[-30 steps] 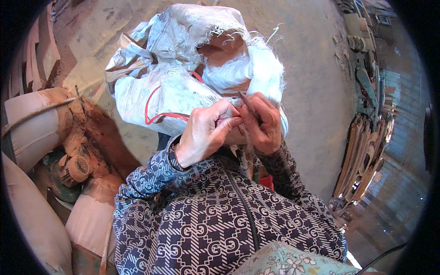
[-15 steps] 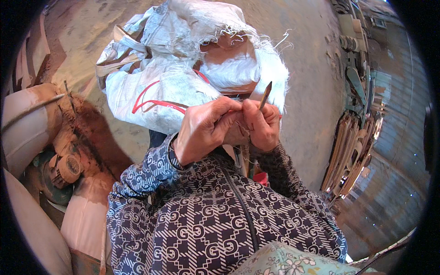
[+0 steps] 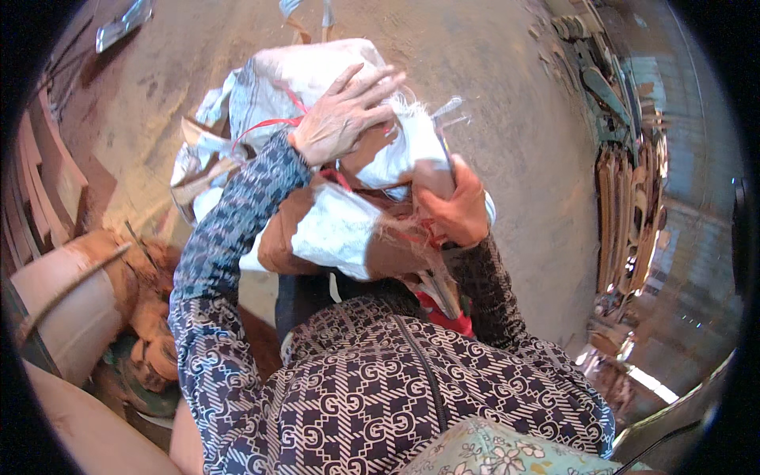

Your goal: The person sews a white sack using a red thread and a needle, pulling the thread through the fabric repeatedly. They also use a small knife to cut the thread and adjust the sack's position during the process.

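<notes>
A white woven plastic sack (image 3: 336, 237) with a frayed mouth sits before me, and red cord (image 3: 265, 125) shows on it. My left hand (image 3: 340, 123) lies over the far side of the mouth, fingers stretched out. At the right of the mouth, my right hand (image 3: 463, 207) is closed around a thin pointed stick (image 3: 444, 142), whose upper part sticks up past the fingers. Its grip is slightly blurred, and the sack's edge lies right beside it. What the sack holds cannot be made out.
Dusty machinery with a pale drum (image 3: 75, 317) stands at my left, with boards (image 3: 51, 178) behind it. Wooden slats (image 3: 620, 222) are stacked at the right beside a corrugated metal wall (image 3: 689, 206). A red item (image 3: 447, 317) is near my waist.
My hands, pinched together near the stick before, have parted. The left has reached forward onto the sack with fingers extended; the right has lowered slightly with the stick. The sack's mouth has shifted.
</notes>
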Demonstrator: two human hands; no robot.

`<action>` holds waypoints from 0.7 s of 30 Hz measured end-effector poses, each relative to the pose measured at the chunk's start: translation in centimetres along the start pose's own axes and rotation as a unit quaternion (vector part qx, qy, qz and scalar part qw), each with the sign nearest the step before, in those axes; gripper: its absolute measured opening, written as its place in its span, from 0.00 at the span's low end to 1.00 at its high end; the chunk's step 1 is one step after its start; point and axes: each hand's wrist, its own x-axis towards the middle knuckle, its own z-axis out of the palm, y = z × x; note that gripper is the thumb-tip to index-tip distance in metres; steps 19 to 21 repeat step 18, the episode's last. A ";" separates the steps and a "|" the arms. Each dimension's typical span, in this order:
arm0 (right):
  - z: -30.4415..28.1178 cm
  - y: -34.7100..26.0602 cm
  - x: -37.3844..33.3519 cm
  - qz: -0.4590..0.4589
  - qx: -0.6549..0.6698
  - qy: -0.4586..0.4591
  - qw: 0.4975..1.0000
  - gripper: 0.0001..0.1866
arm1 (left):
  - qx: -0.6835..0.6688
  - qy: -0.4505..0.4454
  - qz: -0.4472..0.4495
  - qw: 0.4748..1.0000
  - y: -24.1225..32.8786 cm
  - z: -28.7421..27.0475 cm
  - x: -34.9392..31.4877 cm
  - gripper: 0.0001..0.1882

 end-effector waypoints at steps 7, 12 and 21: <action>-1.2 -1.8 -1.0 -0.013 0.120 0.014 0.993 0.17 | -0.172 -0.206 0.001 0.963 0.1 1.7 0.2 0.17; -4.0 -1.8 -0.5 -0.093 0.197 -0.031 0.975 0.17 | -0.275 -0.240 -0.198 0.910 3.8 -11.6 -2.8 0.05; -5.5 -10.7 2.9 -0.142 0.354 -0.305 0.873 0.21 | -0.319 -0.146 -0.305 0.885 11.1 -28.1 -5.9 0.14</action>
